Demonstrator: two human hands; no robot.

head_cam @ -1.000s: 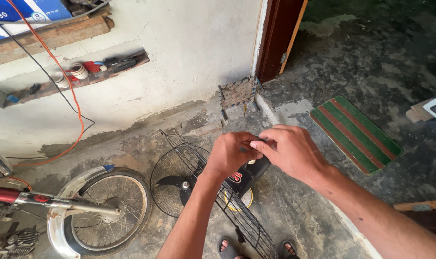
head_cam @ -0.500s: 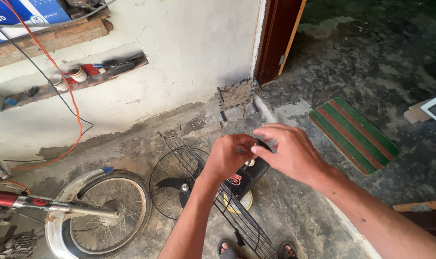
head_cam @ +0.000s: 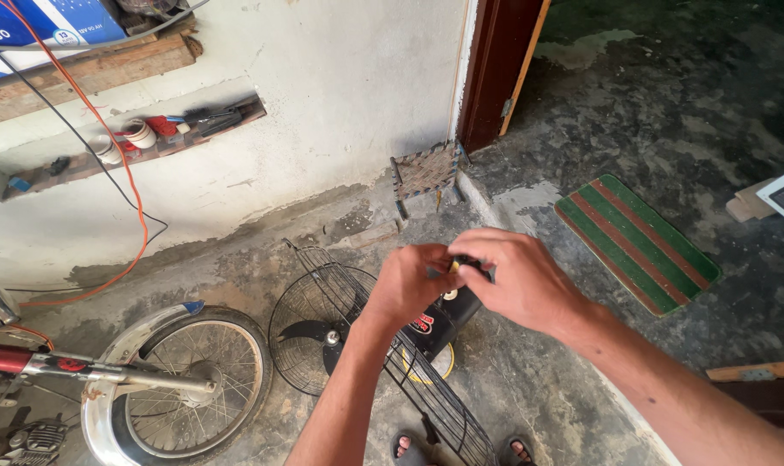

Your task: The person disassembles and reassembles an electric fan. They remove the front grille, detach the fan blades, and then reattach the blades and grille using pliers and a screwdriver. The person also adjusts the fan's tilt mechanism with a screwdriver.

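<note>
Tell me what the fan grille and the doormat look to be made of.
Fan grille: thin dark wire, probably painted or coated metal, since it shows fine radial spokes and rings. Doormat: looks like woven fibre or rubbery plastic, matte, in green and red stripes; the exact material cannot be told.

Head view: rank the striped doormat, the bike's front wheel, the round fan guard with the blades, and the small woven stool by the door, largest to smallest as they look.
1. and 2. striped doormat and front wheel: look alike, unranked.
3. round fan guard.
4. woven stool, clearly smallest, though farthest from the camera.
</note>
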